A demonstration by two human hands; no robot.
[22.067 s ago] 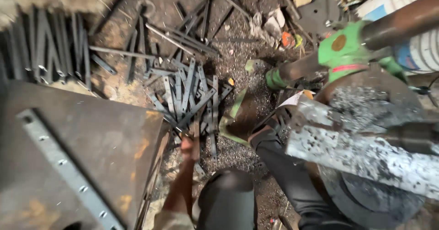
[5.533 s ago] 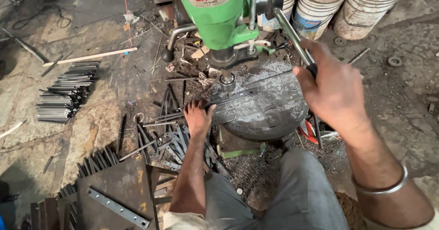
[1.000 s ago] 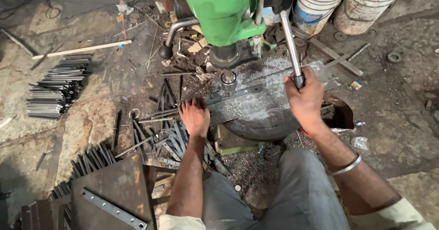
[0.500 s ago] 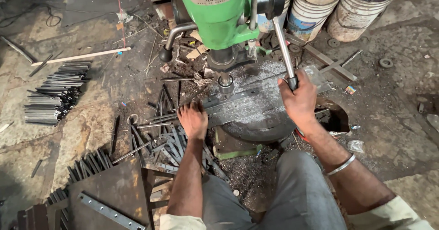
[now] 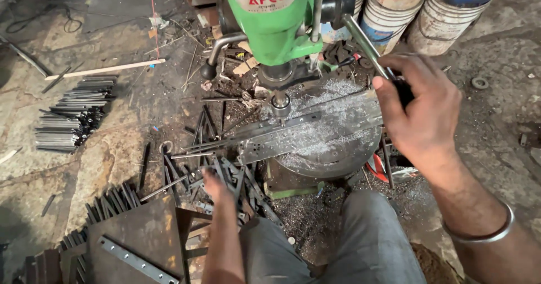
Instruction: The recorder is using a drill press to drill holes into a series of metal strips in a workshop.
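Left hand [image 5: 217,183] blurred; drill press [image 5: 276,19] top cropped.

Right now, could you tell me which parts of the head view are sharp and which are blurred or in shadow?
In the head view, the left hand over the scattered metal strips is motion-blurred; the right hand on the feed lever is fairly sharp; the green drill press and floor are evenly lit, without glare.

The right hand [image 5: 420,112] is raised high, back toward the camera, fingers curled closed, a metal bangle on its wrist. The left hand [image 5: 217,185] reaches low and forward, forearm extended straight, its fingers blurred.
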